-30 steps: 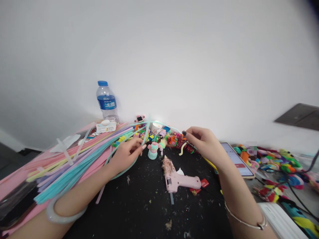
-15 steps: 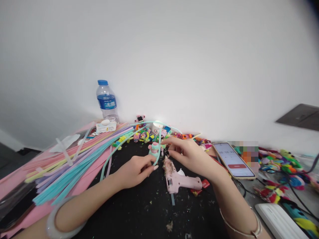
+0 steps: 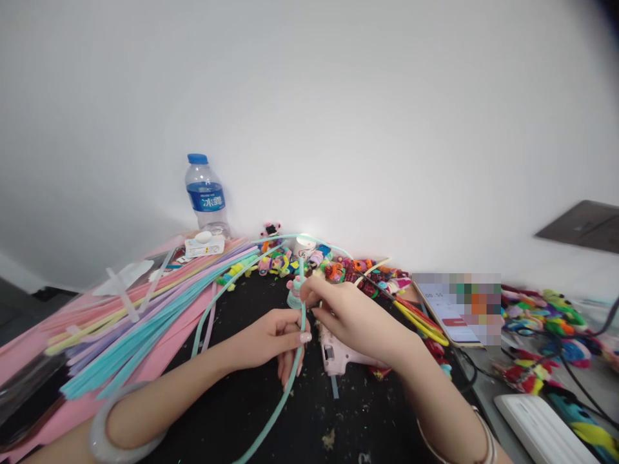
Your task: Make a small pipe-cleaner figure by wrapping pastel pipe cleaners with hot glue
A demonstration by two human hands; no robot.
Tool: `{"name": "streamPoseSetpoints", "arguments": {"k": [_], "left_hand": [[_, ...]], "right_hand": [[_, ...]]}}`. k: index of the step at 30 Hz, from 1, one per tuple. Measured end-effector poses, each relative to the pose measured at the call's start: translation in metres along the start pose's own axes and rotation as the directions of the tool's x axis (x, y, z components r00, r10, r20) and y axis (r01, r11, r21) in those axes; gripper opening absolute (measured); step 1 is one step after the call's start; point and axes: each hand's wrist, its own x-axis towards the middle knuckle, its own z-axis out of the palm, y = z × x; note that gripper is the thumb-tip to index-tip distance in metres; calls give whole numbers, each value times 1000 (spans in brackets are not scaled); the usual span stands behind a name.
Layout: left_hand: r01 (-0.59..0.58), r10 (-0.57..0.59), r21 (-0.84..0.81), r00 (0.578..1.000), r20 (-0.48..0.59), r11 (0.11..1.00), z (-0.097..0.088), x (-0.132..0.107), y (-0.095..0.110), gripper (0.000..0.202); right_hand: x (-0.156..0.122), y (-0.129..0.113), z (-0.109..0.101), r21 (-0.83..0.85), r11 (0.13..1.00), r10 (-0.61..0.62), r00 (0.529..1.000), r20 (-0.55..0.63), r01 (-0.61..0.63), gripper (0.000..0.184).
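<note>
A long mint-green pipe cleaner (image 3: 276, 412) runs up from the front of the black mat through both hands. My left hand (image 3: 285, 338) is closed on it, thumb pressed over the fingers. Just above, my right hand (image 3: 333, 306) pinches the same pipe cleaner near its upper end. Behind the right fingertips is a small mint and pink fuzzy figure (image 3: 293, 295), partly hidden; whether the fingers touch it I cannot tell. Under my right wrist lies a pale pink glue gun (image 3: 336, 354), its handle mostly covered.
Bundled pastel pipe cleaners (image 3: 159, 322) cover the left side, near a water bottle (image 3: 207, 196). Colourful fuzzy pieces line the wall around a white cup (image 3: 304, 247). Yellow-and-red-handled pliers (image 3: 416, 316), a phone (image 3: 447, 312) and a white box (image 3: 539, 428) are at right.
The figure has left my left hand and is now behind my right fingers. The pipe cleaner now stretches down toward me. My right hand has moved slightly left and down, uncovering the pliers.
</note>
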Motion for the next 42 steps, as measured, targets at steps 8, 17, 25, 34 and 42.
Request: {"name": "streamPoseSetpoints", "arguments": {"k": [8, 17, 25, 34, 42], "left_hand": [[41, -34, -119, 997, 66, 992, -5, 0, -2, 27], [165, -85, -311, 964, 253, 936, -8, -4, 3, 40], [-166, 407, 427, 715, -569, 889, -29, 1, 8, 26], [574, 696, 797, 494, -520, 188, -90, -8, 12, 30], [650, 625, 744, 520, -582, 153, -101, -10, 5, 32]], "right_hand": [[2, 9, 5, -140, 989, -42, 997, 58, 49, 32], [10, 38, 14, -363, 928, -135, 984, -112, 86, 17], [10, 47, 13, -342, 928, 10, 928, -372, -147, 26], [13, 38, 20, -298, 942, 42, 935, -351, -154, 40], [12, 35, 21, -313, 940, 26, 946, -324, -133, 44]]}}
